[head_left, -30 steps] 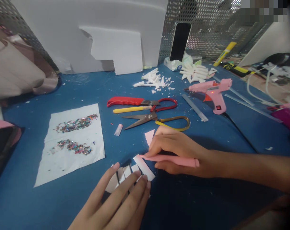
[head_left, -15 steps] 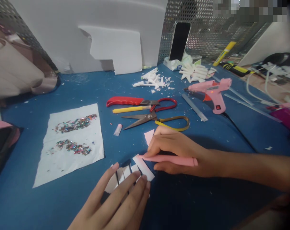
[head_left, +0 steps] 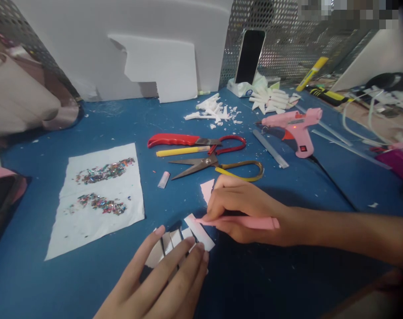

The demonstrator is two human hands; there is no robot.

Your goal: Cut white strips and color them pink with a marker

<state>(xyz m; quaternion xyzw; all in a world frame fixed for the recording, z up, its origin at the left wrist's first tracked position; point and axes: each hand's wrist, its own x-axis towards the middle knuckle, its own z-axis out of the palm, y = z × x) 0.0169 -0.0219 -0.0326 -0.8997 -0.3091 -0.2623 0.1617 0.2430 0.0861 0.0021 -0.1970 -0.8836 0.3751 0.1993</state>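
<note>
A slim pink marker [head_left: 251,222] is gripped in my right hand [head_left: 244,206], its tip touching a white strip [head_left: 198,232] that looks tinted pink near the tip. My left hand [head_left: 168,274] lies flat with fingers stretched out, pressing on the strip's lower end and on several pale strips [head_left: 166,243] beneath it. Those strips are partly hidden by the fingers. A small pink piece of paper [head_left: 207,189] lies just beyond my right fingers. Farther back are open scissors [head_left: 208,161] and a pink marker cap [head_left: 164,179].
A red-handled knife [head_left: 178,140] and yellow pen [head_left: 181,151] lie behind the scissors. Glitter bits rest on white paper [head_left: 61,212] at left. A pink glue gun [head_left: 296,124], its light on, stands at right with its cord trailing. A phone [head_left: 250,57] leans at the back.
My right hand and the pink marker have shifted slightly right and down along the white strip. My left hand stays put.
</note>
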